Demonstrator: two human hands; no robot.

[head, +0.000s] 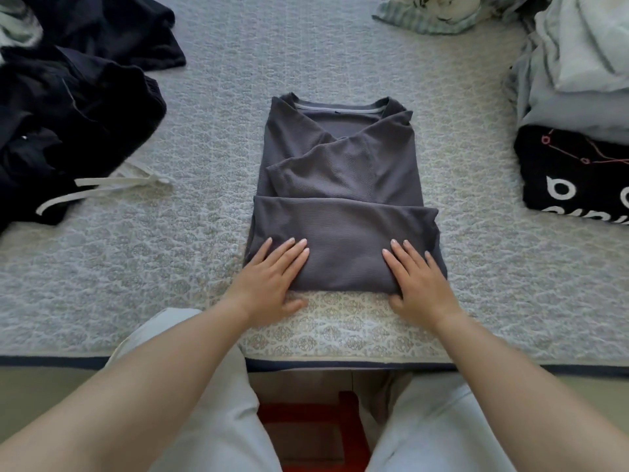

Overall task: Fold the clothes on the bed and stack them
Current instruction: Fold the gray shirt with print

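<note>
head | grey shirt [340,185] — collar points away, lengthwise | both hands' fingers flat on hem fold

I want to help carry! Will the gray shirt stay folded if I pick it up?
Probably not with one hand: the shirt looks thin and floppy, with loose sleeve flaps. It likely weighs little. Both hands lie flat on it.

The dark garment heap [68,107] is cut off by the left and top edges; its white drawstring [112,185] disappears under the fabric; the folded stack [578,97] runs off the right edge, truncating the print on its black bottom item [565,178]; the patterned cloth [432,11] is cropped at the top; the red object [313,434] between the knees is mostly hidden.
</note>
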